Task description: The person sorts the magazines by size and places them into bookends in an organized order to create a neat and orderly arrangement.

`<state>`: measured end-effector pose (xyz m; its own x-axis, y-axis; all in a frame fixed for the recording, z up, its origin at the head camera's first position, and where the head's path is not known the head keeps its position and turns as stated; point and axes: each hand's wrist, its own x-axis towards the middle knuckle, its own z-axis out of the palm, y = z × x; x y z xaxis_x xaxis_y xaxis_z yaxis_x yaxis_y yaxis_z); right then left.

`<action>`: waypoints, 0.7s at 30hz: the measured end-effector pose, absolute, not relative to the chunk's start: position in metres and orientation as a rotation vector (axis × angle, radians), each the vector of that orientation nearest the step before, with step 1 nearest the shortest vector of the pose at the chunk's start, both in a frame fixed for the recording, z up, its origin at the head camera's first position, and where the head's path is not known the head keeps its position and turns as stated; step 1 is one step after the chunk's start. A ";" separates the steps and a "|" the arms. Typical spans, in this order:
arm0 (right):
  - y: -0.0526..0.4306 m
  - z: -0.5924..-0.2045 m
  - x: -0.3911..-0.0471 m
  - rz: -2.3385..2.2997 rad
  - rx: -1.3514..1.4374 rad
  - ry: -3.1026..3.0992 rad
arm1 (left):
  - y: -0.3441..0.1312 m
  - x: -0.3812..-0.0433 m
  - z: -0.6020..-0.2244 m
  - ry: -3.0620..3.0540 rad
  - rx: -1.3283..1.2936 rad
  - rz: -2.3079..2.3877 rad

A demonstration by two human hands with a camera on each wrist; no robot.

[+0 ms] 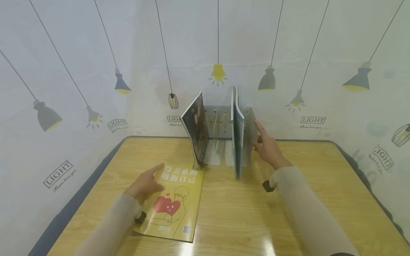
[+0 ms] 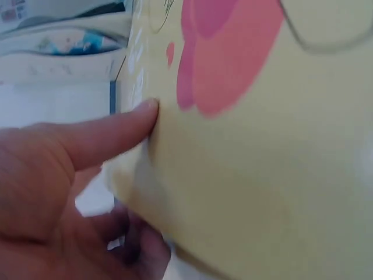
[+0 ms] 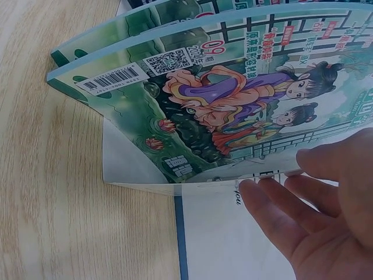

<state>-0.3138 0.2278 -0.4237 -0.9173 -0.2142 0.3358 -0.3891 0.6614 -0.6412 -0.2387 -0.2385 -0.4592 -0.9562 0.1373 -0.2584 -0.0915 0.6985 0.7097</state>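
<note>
The fingers of the left hand (image 1: 145, 183) pinch the raised left edge of the yellow magazine (image 1: 177, 204), at the bench (image 1: 288, 213) in front of the bookstand (image 1: 213, 153), while the right hand's (image 1: 270, 151) pinch the bookstand's right end plate (image 1: 251, 129) beside upright blue-edged magazines (image 1: 238, 138)

- We list one table, with a printed wall covering (image 1: 192, 42) behind it and along both sides.
- Book rack (image 1: 225, 122): on the table (image 1: 243, 213), at the middle of the far side.
- Leaning magazine (image 1: 196, 129): at the rack's left.
- Pair of magazines (image 1: 237, 138): upright, right of it, beside the end plate (image 1: 251, 131).
- Right hand (image 1: 268, 147): at the end plate's edge, right of the pair.
- Flat magazine (image 1: 174, 202): before the leaning one.
- Left hand (image 1: 146, 183): at its left edge, thumb above, fingers beneath.
</note>
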 end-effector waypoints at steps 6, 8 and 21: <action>0.228 -0.421 -0.313 1.110 0.492 -2.657 | -0.253 -0.244 -0.458 2.563 0.241 1.090; 0.228 -0.421 -0.312 1.111 0.491 -2.660 | -0.257 -0.245 -0.458 2.544 0.279 1.063; 0.228 -0.420 -0.313 1.123 0.488 -2.669 | -0.274 -0.239 -0.451 2.380 0.360 1.104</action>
